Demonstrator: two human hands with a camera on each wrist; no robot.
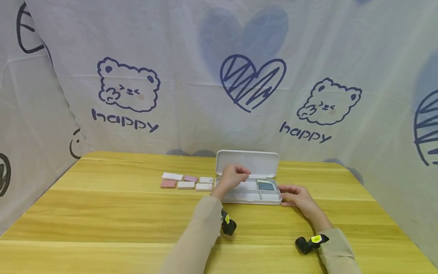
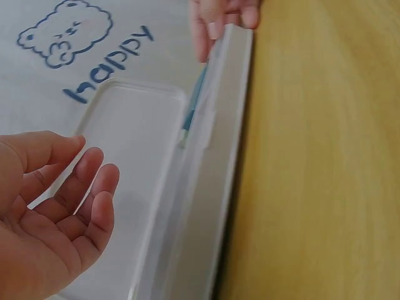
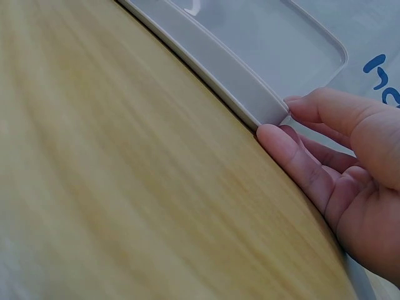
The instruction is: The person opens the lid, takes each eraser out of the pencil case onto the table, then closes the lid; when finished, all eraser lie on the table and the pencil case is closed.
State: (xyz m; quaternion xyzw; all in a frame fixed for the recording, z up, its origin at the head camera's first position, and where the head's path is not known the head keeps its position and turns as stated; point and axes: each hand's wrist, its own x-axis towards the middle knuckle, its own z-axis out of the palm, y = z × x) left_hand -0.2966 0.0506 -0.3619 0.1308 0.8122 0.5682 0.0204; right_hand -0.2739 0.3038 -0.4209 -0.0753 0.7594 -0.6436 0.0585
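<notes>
Hiding part of the white case (image 1: 241, 196): left hand (image 1: 232, 178)

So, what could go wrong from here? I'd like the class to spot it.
The left hand is in front of the raised lid and could knock it. The right hand is at the right end of the white case; pushing there might slide it into the six small blocks beside its left end.

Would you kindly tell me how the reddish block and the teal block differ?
The reddish block lies on the table, left of the case; the teal block sits inside the case. The reddish block is lighter and warm in color, the teal block darker and cooler. Both look roughly rectangular.
</notes>
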